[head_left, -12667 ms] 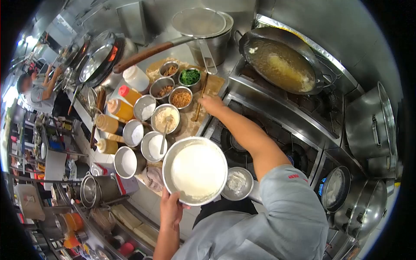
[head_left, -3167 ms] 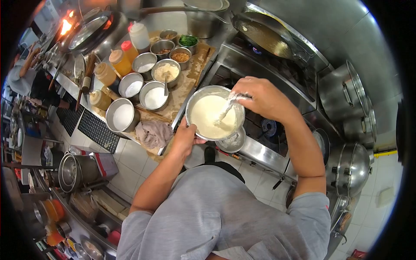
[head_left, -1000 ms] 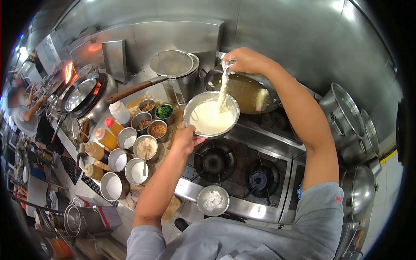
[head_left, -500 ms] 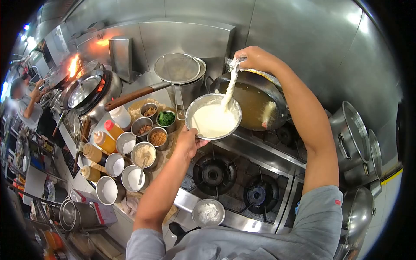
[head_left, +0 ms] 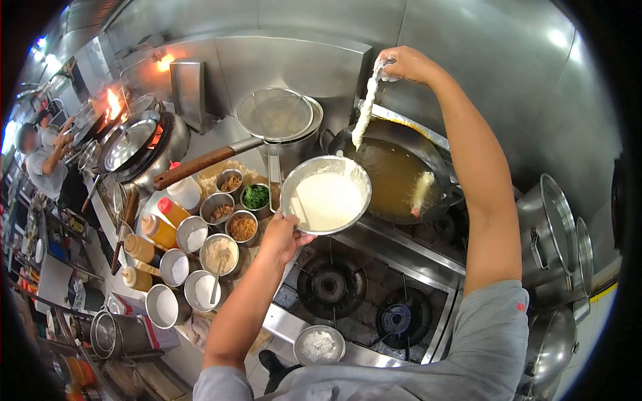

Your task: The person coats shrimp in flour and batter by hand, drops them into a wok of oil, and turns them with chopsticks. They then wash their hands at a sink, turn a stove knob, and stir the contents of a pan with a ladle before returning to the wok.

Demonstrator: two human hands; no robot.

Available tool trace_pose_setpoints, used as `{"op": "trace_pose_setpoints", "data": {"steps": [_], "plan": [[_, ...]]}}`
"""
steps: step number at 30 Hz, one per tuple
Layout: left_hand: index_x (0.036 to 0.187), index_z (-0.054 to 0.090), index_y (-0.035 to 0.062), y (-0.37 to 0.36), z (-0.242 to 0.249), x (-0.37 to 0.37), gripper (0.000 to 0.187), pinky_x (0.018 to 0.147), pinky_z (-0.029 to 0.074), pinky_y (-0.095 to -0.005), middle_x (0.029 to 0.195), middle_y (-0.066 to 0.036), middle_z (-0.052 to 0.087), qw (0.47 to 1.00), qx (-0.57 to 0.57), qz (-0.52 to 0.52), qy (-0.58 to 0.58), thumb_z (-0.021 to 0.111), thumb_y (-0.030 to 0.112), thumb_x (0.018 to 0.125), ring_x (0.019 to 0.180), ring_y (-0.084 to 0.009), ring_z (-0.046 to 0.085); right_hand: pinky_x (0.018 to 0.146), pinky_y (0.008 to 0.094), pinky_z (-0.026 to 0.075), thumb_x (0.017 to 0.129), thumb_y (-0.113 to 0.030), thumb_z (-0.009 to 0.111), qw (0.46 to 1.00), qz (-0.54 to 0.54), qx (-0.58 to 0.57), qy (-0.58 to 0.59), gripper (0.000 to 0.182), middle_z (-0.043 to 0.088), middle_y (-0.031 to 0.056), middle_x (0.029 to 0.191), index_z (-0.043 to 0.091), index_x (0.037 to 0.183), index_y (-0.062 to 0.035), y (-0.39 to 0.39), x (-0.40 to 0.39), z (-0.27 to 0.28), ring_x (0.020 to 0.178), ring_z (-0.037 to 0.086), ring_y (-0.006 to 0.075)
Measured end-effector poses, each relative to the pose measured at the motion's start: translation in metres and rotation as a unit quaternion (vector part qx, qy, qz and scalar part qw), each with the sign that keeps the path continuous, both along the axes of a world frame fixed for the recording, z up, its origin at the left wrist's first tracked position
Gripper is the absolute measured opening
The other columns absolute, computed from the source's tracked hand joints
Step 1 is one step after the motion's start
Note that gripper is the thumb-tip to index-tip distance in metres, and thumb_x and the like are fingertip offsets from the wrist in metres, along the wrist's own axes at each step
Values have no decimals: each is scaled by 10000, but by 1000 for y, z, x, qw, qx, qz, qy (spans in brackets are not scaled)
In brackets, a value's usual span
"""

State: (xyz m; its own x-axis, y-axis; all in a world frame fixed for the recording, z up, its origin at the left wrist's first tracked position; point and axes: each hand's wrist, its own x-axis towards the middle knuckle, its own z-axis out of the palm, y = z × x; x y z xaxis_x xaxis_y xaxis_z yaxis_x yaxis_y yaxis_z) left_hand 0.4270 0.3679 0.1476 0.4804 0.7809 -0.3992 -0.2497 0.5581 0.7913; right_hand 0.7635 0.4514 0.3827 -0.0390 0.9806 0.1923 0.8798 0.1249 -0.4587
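Stainless steel wall panels (head_left: 468, 60) behind cooking line — dull reflections, bright glare patch upper right. Gas range (head_left: 361, 294) below, black burner grates, steel front edge. Tall stockpots (head_left: 558, 227) at right side. Left, second station with open flame (head_left: 114, 103) and lidded wok (head_left: 130, 144) — another person (head_left: 37, 164) working far down line. Pale tiled floor (head_left: 200, 354) at bottom, partly hidden. Light overhead, cool, bluish spot far left.
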Motion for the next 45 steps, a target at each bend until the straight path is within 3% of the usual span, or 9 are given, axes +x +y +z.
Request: {"op": "trace_pose_setpoints", "data": {"steps": [4, 7, 10, 13, 19, 25, 31, 37, 45], "plan": [[1258, 345, 104, -6, -7, -16, 443, 493, 535, -263, 1012, -128, 560, 1000, -4, 7, 8, 391, 42, 821, 689, -209, 615, 650, 284, 467, 697, -106, 582, 999, -24, -28, -21, 222, 645, 61, 771, 636, 910, -82, 28, 11, -24, 694, 596, 149], [1270, 349, 110, -17, -9, -31, 463, 477, 532, -253, 1003, -123, 566, 1000, -12, 18, 18, 395, 29, 816, 655, -200, 615, 693, 317, 475, 715, -102, 583, 988, -28, 25, -147, 186, 642, 109, 790, 615, 894, -60, 42, 11, -62, 730, 610, 204], [1285, 344, 110, -32, -25, -47, 487, 462, 538, -252, 1007, -123, 566, 999, -18, 40, 11, 405, 24, 809, 661, -197, 618, 721, 364, 468, 712, -116, 596, 987, -18, 58, -146, 201, 626, 166, 859, 620, 910, -86, 52, 16, -108, 792, 602, 325], [1284, 336, 77, -53, -34, -65, 488, 441, 539, -254, 1024, -145, 560, 998, -17, 60, 20, 406, 18, 805, 687, -201, 624, 777, 397, 458, 711, -84, 600, 984, -65, 46, -162, 213, 617, 174, 919, 625, 923, -77, 51, 15, -142, 889, 582, 341], [1262, 350, 37, -97, -36, -98, 485, 409, 517, -240, 1004, -155, 564, 993, -34, 99, 55, 405, -3, 782, 667, -199, 620, 763, 413, 455, 724, -95, 602, 980, -66, 92, -161, 162, 614, 184, 861, 612, 883, -66, 20, 28, -191, 857, 580, 349], [1206, 394, 3, -126, -40, -118, 446, 348, 451, -218, 975, -148, 567, 987, -47, 133, 70, 398, -5, 760, 607, -188, 598, 763, 429, 450, 744, -108, 598, 979, -57, 21, -197, 175, 544, 146, 922, 585, 915, -76, -32, 26, -214, 913, 548, 340], [1207, 407, 40, -146, -48, -135, 441, 348, 450, -215, 948, -134, 573, 985, -61, 141, 78, 394, 5, 767, 607, -178, 594, 758, 423, 447, 711, -89, 625, 974, -23, 8, -223, 208, 544, 139, 937, 561, 907, -60, -81, 20, -235, 889, 550, 352], [1219, 400, 44, -162, -48, -147, 448, 351, 465, -221, 967, -134, 567, 984, -64, 147, 78, 379, 2, 774, 609, -180, 597, 765, 399, 452, 673, -71, 634, 956, 9, -19, -292, 204, 564, 79, 904, 588, 869, -103, -114, 17, -252, 923, 525, 273], [1253, 368, 36, -179, -56, -171, 469, 369, 488, -229, 997, -135, 576, 990, -43, 128, 38, 393, -4, 786, 631, -181, 614, 823, 381, 420, 658, -40, 612, 978, 25, 32, -207, 226, 569, 110, 904, 606, 884, -48, -185, -9, -209, 917, 507, 304]]}}
